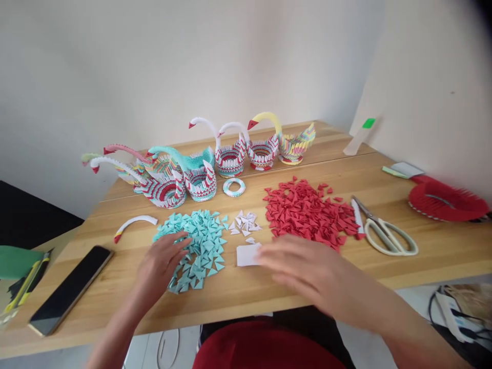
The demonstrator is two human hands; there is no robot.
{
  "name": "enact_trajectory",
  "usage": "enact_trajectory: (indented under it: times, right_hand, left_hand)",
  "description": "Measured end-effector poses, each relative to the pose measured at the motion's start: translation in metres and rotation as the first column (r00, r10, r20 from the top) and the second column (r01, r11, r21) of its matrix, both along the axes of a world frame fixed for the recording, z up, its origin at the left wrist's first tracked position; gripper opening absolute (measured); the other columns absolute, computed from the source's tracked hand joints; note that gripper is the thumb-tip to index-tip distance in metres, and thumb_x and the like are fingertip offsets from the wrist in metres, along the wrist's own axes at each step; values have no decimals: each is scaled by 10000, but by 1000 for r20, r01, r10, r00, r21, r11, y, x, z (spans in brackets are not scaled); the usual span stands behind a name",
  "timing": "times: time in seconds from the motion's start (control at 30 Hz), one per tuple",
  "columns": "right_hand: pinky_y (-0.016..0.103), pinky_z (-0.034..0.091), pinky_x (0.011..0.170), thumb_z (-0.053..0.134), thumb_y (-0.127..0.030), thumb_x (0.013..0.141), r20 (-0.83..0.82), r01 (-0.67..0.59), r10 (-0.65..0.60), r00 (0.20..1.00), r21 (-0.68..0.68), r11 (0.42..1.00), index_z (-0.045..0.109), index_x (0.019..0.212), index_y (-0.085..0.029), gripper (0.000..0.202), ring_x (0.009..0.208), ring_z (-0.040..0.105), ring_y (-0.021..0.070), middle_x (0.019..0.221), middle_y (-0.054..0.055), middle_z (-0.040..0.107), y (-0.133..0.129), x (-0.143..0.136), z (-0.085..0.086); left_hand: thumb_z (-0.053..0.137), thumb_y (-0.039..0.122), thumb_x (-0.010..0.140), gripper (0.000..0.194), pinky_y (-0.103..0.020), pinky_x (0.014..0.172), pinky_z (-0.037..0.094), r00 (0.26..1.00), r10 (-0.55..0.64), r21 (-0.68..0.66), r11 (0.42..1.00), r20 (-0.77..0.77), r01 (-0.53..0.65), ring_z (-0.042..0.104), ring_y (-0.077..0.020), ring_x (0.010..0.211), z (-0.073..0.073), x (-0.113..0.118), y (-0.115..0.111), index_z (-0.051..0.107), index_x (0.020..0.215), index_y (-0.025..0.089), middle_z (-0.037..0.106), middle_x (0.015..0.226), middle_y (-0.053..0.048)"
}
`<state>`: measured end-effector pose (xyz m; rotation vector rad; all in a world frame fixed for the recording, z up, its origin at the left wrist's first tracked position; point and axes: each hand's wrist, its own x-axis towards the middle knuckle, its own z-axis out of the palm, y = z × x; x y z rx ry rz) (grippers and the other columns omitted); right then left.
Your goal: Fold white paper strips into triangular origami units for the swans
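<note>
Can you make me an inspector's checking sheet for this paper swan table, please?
Surface: wooden table, bare wood along the front
Job's things: turquoise triangles, red triangles, white triangles, white paper; paper swans behind
Clutter: phone at left, scissors at right
Hands: left hand over the turquoise triangles; right hand blurred, its fingers by the white paper; contact unclear
Cables: black cables beside a power strip, below the table at right
Surroundings: pale wall behind; other people: nothing seen

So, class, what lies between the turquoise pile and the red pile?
A heap of white triangles and, nearer the camera, a white paper rectangle, seen in the head view.
</note>
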<state>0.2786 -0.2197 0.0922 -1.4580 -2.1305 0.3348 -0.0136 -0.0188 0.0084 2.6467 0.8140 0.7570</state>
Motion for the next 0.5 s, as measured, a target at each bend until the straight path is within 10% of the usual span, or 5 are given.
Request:
enact_trajectory:
  times: [0.17,0.3,0.5]
  right_hand:
    - [352,512,919,390,37,879,235,213,-203,950,-18,977,627,1232,-162,470,1109,624,226,1242,121,650,73,32,-34]
    - [291,476,792,458,25,871,393,241,-166,904,-147,959,683,1104,-140,364,966,644,223,1043,126,680,123,30,-51]
    - [259,441,746,557,-19,859,365,188,-104,925,-202,961,717,1033,-138,264,920,650,212,995,126,688,137,32,-66]
  left_hand:
    - [458,254,978,283,-386,844,491,967,-183,147,967,-178,210,673,-236,924,20,56,-2,722,1070,207,749,1016,-96]
    - [449,108,921,302,-365,740,463,888,-114,177,961,-445,212,649,-235,785,22,110,8,741,959,175,712,793,-96]
    - [471,84,890,290,-375,772,458,788,-184,77,957,-588,280,652,-254,839,13,130,12,747,889,174,713,827,-105]
